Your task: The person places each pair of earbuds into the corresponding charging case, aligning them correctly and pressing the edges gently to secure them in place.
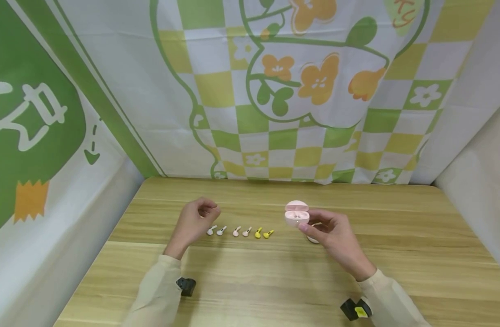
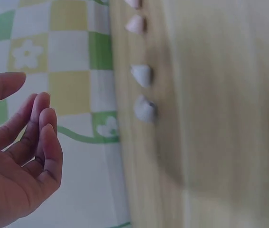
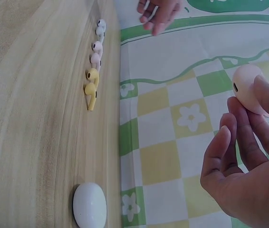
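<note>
My right hand (image 1: 339, 236) pinches a pink earbud case (image 1: 292, 221) between thumb and fingers, raised off the table with its lid up and its inside facing me. In the right wrist view the case's rounded pink shell (image 3: 248, 84) shows behind the thumb. Holding nothing, my left hand (image 1: 194, 223) hovers with loosely bent fingers over the left end of a row of earbuds. That row runs from two white earbuds (image 1: 221, 230) through two pink earbuds (image 1: 236, 231) to two yellow earbuds (image 1: 258, 233).
A white earbud case (image 3: 90, 206) lies on the wooden table (image 1: 250, 281), partly hidden behind my right hand in the head view. A patterned cloth (image 1: 274, 145) hangs along the table's far edge, and another cloth hangs on the left.
</note>
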`<state>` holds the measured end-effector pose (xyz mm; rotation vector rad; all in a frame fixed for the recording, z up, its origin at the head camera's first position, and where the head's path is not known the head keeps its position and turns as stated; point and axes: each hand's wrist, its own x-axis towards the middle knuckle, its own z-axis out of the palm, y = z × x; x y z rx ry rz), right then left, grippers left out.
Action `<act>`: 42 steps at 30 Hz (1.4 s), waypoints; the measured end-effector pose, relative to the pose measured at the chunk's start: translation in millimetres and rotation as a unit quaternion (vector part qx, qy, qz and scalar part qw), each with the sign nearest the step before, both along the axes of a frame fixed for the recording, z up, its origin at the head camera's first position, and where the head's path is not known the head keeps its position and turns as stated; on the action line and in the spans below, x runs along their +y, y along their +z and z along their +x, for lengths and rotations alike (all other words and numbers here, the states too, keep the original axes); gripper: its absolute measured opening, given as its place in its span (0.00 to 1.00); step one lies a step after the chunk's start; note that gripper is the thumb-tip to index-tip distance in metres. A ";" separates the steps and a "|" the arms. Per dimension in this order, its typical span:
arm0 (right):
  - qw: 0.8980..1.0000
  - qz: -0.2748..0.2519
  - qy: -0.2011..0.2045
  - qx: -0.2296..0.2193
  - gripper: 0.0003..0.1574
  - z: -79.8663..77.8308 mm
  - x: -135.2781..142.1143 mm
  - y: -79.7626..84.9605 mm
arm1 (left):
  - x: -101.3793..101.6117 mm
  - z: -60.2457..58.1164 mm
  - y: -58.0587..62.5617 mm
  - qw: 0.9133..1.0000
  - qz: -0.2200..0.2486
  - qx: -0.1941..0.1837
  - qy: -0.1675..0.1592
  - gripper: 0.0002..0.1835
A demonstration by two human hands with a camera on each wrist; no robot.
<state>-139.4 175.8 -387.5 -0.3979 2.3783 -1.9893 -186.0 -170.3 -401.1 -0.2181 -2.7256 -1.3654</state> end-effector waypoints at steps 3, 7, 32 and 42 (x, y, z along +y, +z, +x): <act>1.000 0.002 -0.001 0.000 0.18 -0.1 0.1 0.1 | -4.6 -2.1 -6.5 0.999 -0.025 -0.012 0.016 0.13; 1.000 -0.002 -0.002 -0.001 0.18 -0.4 -0.2 -0.3 | -9.6 -4.9 -16.4 0.997 -0.062 -0.030 0.033 0.12; 1.000 0.001 -0.003 -0.015 0.19 0.3 -1.3 -2.0 | -13.6 -6.7 -29.1 0.967 -0.193 -0.159 0.052 0.12; 1.000 -0.006 -0.008 -0.022 0.18 0.1 -1.5 -2.9 | -12.6 -6.7 -26.3 0.970 -0.185 -0.148 0.057 0.09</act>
